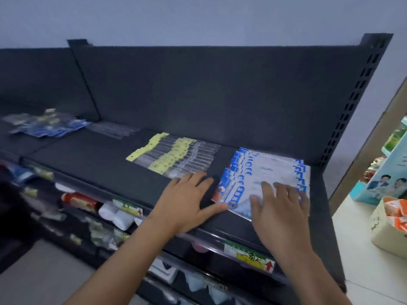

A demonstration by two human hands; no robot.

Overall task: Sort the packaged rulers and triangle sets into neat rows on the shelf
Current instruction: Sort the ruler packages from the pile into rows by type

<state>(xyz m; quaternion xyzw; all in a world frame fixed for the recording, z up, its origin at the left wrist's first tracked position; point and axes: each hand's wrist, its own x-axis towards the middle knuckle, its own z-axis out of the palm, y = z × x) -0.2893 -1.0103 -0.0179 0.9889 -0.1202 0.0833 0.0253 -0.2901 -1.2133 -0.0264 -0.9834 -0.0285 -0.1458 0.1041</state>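
Observation:
On the dark top shelf (92, 159) a fanned row of blue-and-white triangle set packs (268, 172) lies at the right. My right hand (279, 208) rests flat on the nearest packs with fingers spread. My left hand (187, 199) lies flat on the shelf just left of that row, its thumb touching the front corner of the nearest pack. A row of clear ruler packs with yellow header cards (174, 157) lies in the middle of the shelf, beyond my left fingertips.
A loose heap of blue and clear packs (47, 125) and some clear packs (112, 129) lie at the far left. Lower shelves hold goods and price tags (248, 256). A counter with boxes (389, 223) stands at the right.

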